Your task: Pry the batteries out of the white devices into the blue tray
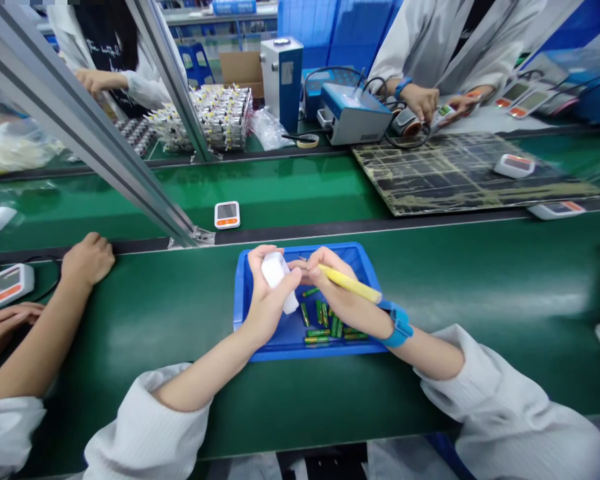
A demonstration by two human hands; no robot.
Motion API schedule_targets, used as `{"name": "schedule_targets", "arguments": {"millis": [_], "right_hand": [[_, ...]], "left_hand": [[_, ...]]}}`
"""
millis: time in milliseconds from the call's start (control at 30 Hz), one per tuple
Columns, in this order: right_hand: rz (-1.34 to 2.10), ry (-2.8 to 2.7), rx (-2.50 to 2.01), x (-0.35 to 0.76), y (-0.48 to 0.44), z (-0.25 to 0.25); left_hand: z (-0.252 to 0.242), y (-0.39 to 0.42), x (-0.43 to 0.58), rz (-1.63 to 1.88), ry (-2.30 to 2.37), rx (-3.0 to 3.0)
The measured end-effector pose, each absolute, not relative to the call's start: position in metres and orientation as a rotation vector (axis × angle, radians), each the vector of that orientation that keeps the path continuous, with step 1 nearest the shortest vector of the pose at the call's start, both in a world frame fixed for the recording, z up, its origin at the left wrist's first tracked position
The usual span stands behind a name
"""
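Note:
My left hand [266, 300] is closed around a small white plastic device [278, 273], held tilted above a blue tray [239, 293]. In my right hand [330, 280] is a slim tool with a yellow handle [353, 283]; its thin tip shows near the device, but its exact kind is hard to make out. The fingers of both hands nearly meet beside the device. Below them, several green batteries [325, 313] lie loose in the tray. A blue strap [399, 325] circles my right wrist.
A white meter with orange buttons [227, 215] lies beyond the tray. Left of me rests another person's hand [87, 260] beside a similar meter [10, 285]. A metal post [145, 180] rises at left. Opposite, a co-worker's hands [420, 103] work above a dark board [460, 170].

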State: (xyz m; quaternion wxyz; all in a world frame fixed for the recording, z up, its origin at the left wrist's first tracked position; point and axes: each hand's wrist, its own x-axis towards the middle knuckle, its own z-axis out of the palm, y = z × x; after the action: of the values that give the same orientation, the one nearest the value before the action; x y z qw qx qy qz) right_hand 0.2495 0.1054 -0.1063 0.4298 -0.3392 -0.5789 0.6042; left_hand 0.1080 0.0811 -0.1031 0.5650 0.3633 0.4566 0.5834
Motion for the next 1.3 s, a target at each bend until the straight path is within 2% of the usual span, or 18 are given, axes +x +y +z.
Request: {"name": "schedule_targets", "arguments": {"millis": [167, 333, 500, 667, 767, 900, 1133, 1300], "right_hand": [[1.766, -1.316, -0.743, 0.244, 0.106, -0.110], [1.751, -1.290, -0.882, 0.241, 0.117, -0.095], [1.303, -1.312, -1.158, 0.249, 0.191, -0.075], [0.569, -1.529, -1.824, 0.258, 0.290, -0.086], [0.465, -1.590, -2.003, 0.255, 0.318, -0.101], [0.466, -1.617, -2.033, 0.244, 0.324, -0.122], [0.457, -1.640, -2.018, 0.231, 0.319, -0.137], [0.476, -1.555, -1.925, 0.230, 0.310, -0.114]], "left_hand": [[-0.119, 0.083, 0.107, 1.448, 1.088, 1.063], [-0.123, 0.083, 0.106, 1.488, 1.079, 1.077], [-0.112, 0.074, 0.104, 1.385, 1.217, 1.428], [-0.108, 0.064, 0.102, 0.815, 0.931, 2.093], [-0.112, 0.057, 0.104, 0.489, 0.855, 2.430], [-0.120, 0.055, 0.107, 0.329, 0.879, 2.598], [-0.121, 0.058, 0.110, 0.301, 0.860, 2.788], [-0.142, 0.032, 0.127, 0.789, 0.583, 3.414]]}}
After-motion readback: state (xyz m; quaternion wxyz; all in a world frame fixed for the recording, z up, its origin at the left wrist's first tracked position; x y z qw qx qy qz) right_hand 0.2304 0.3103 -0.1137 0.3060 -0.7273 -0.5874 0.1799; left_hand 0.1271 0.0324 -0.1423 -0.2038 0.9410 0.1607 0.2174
